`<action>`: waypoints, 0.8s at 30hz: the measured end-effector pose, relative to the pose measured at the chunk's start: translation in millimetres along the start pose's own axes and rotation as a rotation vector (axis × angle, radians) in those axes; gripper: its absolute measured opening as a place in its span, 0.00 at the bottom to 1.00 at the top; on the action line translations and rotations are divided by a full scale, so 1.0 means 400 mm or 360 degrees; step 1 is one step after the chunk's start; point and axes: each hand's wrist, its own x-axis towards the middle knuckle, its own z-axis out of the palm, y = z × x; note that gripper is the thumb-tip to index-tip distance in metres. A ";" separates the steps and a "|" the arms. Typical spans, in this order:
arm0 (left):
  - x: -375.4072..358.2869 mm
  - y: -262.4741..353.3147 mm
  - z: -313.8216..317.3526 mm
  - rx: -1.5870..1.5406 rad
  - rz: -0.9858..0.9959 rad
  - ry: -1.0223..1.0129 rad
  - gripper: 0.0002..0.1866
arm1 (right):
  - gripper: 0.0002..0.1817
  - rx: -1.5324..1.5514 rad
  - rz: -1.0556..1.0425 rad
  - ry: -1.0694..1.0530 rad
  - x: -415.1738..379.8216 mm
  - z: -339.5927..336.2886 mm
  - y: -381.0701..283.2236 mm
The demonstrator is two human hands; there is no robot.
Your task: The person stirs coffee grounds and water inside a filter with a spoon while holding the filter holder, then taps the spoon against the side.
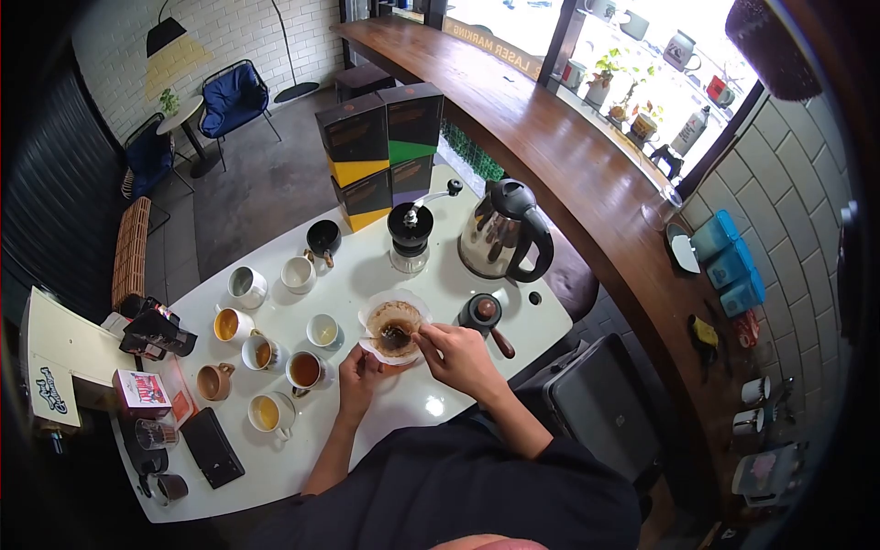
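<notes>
A paper coffee filter (378, 318) sits in a dripper on the white table, with wet brown grounds and dark liquid inside. My left hand (358, 374) is closed at the near left side of the dripper, its fingertips pinching the edge. From the right, my right hand (451, 359) pinches a thin utensil, apparently a small spoon, whose end dips into the filter; most of it is hidden. Close to my right hand stands a dark round pot (480, 313) with a wooden handle. Left of my left hand are a cup of reddish-brown liquid (304, 369) and a cup of pale liquid (324, 331).
A hand coffee grinder (410, 236) and an electric kettle (500, 234) stand behind the filter. Several more cups, including a yellow-filled one (266, 413), crowd the left. Stacked boxes (357, 137) line the far edge. A black wallet-like case (213, 446) lies at front left.
</notes>
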 end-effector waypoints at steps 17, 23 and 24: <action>0.002 -0.038 0.005 -0.0005 -0.0003 0.0023 0.21 | 0.09 0.0083 0.0013 0.0079 -0.004 0.008 0.016; 0.003 -0.056 0.007 -0.0076 0.0018 -0.0012 0.21 | 0.10 0.0129 0.0039 0.0074 -0.001 0.007 0.013; 0.002 -0.048 0.016 -0.0089 0.0014 0.0020 0.21 | 0.10 0.0120 0.0034 0.0068 -0.002 0.007 0.013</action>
